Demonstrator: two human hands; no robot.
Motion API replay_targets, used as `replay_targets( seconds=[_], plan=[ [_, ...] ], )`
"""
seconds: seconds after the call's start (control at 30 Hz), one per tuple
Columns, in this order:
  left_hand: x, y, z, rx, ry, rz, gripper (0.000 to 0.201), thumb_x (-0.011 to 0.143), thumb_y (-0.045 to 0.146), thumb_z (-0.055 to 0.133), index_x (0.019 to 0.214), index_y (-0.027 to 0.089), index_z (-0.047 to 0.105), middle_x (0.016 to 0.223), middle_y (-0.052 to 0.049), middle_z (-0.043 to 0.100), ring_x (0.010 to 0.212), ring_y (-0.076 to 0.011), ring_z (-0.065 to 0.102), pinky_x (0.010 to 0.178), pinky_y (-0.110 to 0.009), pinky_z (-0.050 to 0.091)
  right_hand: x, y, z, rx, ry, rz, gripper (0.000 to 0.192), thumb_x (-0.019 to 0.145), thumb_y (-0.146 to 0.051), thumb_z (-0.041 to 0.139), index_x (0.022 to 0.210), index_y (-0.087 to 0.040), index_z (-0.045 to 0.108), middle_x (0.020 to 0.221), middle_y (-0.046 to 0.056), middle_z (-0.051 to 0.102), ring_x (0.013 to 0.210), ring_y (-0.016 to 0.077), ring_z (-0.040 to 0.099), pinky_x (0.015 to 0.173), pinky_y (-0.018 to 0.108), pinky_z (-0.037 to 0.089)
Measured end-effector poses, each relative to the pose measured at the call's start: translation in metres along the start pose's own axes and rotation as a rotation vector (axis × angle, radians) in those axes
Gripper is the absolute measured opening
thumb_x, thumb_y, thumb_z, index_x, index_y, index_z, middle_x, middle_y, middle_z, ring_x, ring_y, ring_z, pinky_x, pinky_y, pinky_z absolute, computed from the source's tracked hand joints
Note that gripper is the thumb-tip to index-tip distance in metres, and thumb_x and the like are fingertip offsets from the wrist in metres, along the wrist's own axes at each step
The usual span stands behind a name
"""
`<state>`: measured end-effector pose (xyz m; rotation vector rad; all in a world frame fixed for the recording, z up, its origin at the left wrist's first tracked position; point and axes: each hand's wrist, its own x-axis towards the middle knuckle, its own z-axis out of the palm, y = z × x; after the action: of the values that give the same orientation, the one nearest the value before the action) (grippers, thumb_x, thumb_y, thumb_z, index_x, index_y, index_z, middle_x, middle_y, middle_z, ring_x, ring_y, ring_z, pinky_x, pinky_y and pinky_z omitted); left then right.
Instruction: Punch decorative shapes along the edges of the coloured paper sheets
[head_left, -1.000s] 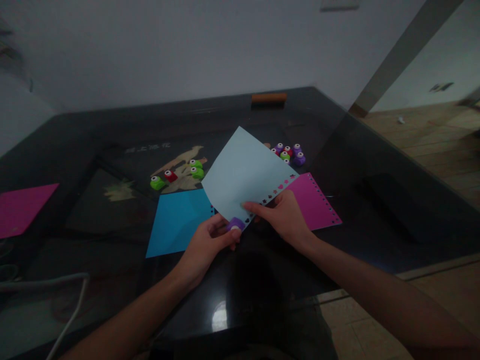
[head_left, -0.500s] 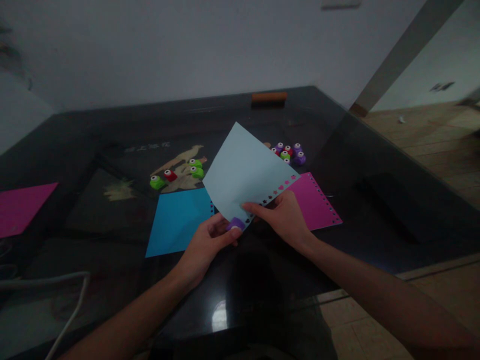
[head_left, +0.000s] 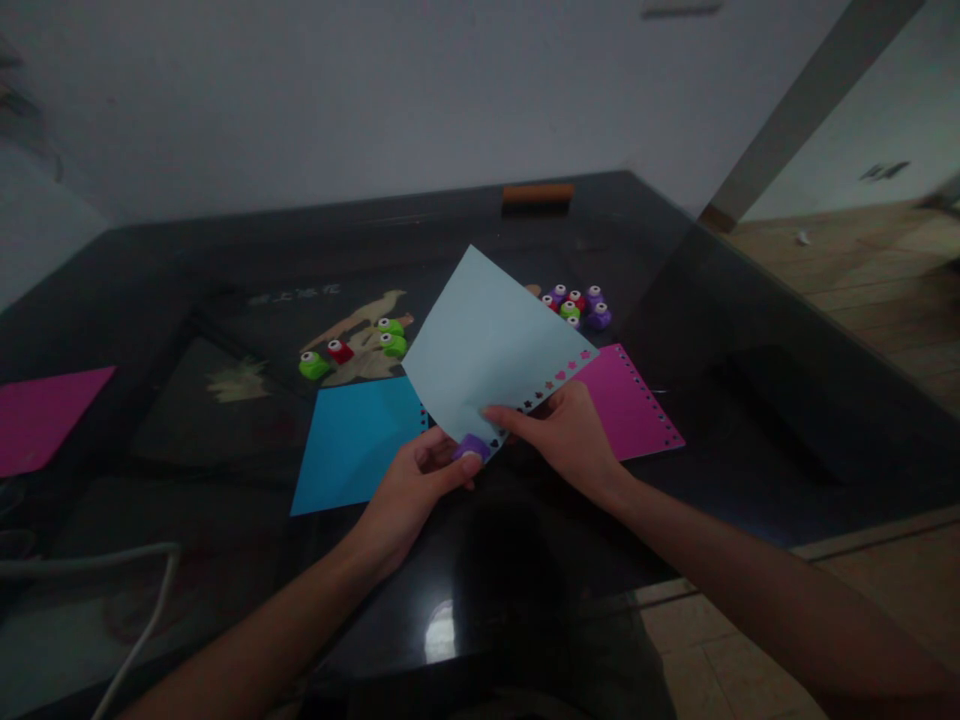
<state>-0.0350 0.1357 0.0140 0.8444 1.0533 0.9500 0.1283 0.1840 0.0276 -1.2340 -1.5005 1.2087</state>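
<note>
- Nothing much has moved since the earlier frame; the pale blue paper (head_left: 487, 345) has only tipped a tiny bit.
- I see my left hand (head_left: 416, 485) closed on the little purple punch (head_left: 471, 449), mid-frame, clipped on the paper's bottom edge.
- My right hand (head_left: 570, 430) pinches that edge beside the row of holes.
- I think it works best to keep the paper flat, slide the punch just past the last hole, then squeeze hard.
- Other punches (head_left: 577, 305) sit higher up on the dark table (head_left: 750, 400).
</note>
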Motion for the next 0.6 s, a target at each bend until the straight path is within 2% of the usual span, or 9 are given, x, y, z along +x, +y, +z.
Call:
replay_targets(
  seconds=[0.37,0.6],
  plan=[
    [0.0015,-0.0021,-0.0007,-0.010,0.005,0.013,0.031,0.071,0.028,0.072,0.100,0.019,0.066,0.090,-0.003,0.067,0.074,-0.0138,0.054,0.065,-0.024,0.040,0.0003,0.0038,0.0001,0.026,-0.002,-0.006,0.018,0.068,-0.032,0.071,0.068,-0.015,0.063,0.066,0.004,0.067,0.060,0.0175,0.061,0.055,0.029,0.049],
    [0.0002,-0.0009,0.0006,-0.016,0.003,0.009,0.031,0.071,0.027,0.072,0.100,0.018,0.066,0.092,-0.004,0.068,0.081,-0.0165,0.057,0.069,-0.025,0.041,0.0005,0.0025,0.0000,0.031,-0.007,-0.018,0.016,0.068,-0.030,0.071,0.068,-0.016,0.064,0.068,0.004,0.068,0.065,0.0189,0.062,0.057,0.029,0.050]
  ],
)
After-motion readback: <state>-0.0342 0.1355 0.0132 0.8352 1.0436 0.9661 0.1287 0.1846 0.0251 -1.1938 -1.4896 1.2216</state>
